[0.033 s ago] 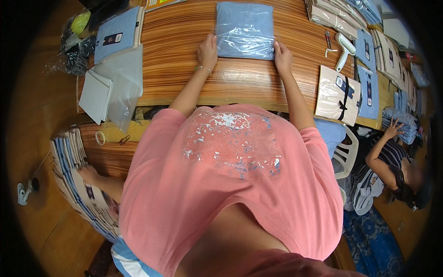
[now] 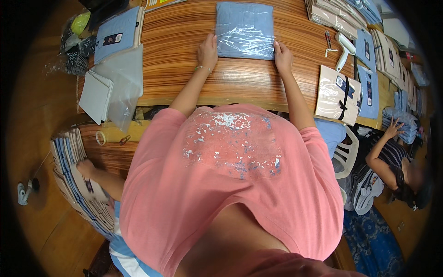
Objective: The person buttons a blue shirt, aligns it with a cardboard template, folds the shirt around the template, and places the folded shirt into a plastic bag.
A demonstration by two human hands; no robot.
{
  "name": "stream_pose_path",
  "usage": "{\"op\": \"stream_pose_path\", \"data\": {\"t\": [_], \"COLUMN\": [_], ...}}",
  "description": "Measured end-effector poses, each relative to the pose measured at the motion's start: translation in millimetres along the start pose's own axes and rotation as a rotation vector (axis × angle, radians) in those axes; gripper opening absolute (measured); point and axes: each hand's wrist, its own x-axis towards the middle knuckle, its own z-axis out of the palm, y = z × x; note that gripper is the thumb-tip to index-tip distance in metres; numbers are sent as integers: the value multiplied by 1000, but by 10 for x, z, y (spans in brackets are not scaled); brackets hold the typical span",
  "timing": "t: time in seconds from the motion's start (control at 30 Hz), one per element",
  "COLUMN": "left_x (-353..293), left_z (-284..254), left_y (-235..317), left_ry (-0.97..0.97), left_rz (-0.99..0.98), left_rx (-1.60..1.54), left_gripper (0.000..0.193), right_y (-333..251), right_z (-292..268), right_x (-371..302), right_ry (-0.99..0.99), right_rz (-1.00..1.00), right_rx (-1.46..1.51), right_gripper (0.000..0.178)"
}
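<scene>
A folded light-blue garment in a clear plastic bag (image 2: pixel 244 25) lies flat on the wood-grain table (image 2: pixel 180 27) in front of me. My left hand (image 2: pixel 207 51) grips its left edge near the lower corner, the fingertips closed on the plastic. At the lower right corner, my right hand (image 2: pixel 283 57) pinches the bag between thumb and fingers. Both forearms reach forward over the table's near edge. The bag's surface is shiny and wrinkled across its lower half, and some fingertips are hidden under it.
White sheets (image 2: pixel 95 94) and clear plastic bags (image 2: pixel 127 74) lie left, below a blue garment pile (image 2: pixel 115 37). Right are a lint roller (image 2: pixel 345 51), snips (image 2: pixel 328 40) and a cream garment (image 2: pixel 330 90). One co-worker's hand (image 2: pixel 85 168) touches stacked garments (image 2: pixel 74 157); another co-worker (image 2: pixel 390 161) sits right.
At the lower left, the co-worker's hand has shifted slightly over the stacked garments, and more of a blue and white sleeve shows. My hands and the bagged garment look unmoved.
</scene>
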Motion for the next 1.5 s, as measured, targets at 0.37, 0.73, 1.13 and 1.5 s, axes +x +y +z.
{"op": "stream_pose_path", "data": {"t": [0.37, 0.73, 1.13, 1.5], "left_x": [173, 69, 51, -164], "left_z": [42, 3, 76, -90], "left_y": [-88, -71, -329, -11], "left_ry": [-107, -54, -158, -177], "left_rz": [-107, 95, 48, 440], "left_rx": [80, 399, 483, 310], "left_gripper": [21, 31, 41, 69], "right_y": [-137, -163, 75, -18], "right_z": [93, 207, 261, -24], "right_x": [148, -23, -22, -294], "right_ry": [-14, 86, -14, 147], "right_rz": [80, -160, -117, -698], "right_rx": [-233, -406, -502, -536], "right_gripper": [25, 32, 46, 45]}}
